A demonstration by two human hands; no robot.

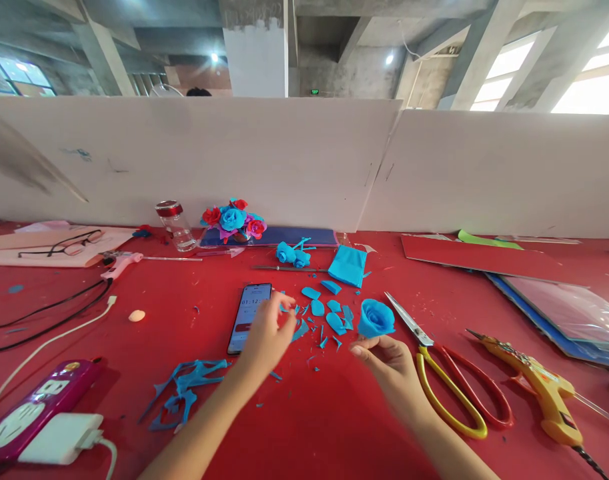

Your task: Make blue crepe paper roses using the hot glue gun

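My right hand (pixel 387 367) is closed around the base of a blue crepe-paper rose (pixel 377 319), which stands upright above the fingers. Left of it, my left hand (pixel 271 323) hovers over the right edge of a smartphone (pixel 239 327) with a timer on its screen. Its fingers are bent, with thumb and fingertips apart beside small blue scraps; no held thing shows between them. Cut blue paper petals (pixel 335 324) lie between the two hands. Farther back are a folded blue paper piece (pixel 347 265) and small blue paper roses (pixel 294 255).
Scissors (pixel 424 340) and a yellow glue gun (pixel 534 380) lie at the right. Blue offcuts (pixel 187 387), a power strip (pixel 44 407) and a pink glue gun (pixel 121 265) are at the left. A glass jar (pixel 177 227) and a flower arrangement (pixel 234 220) stand near the white partition (pixel 284 147).
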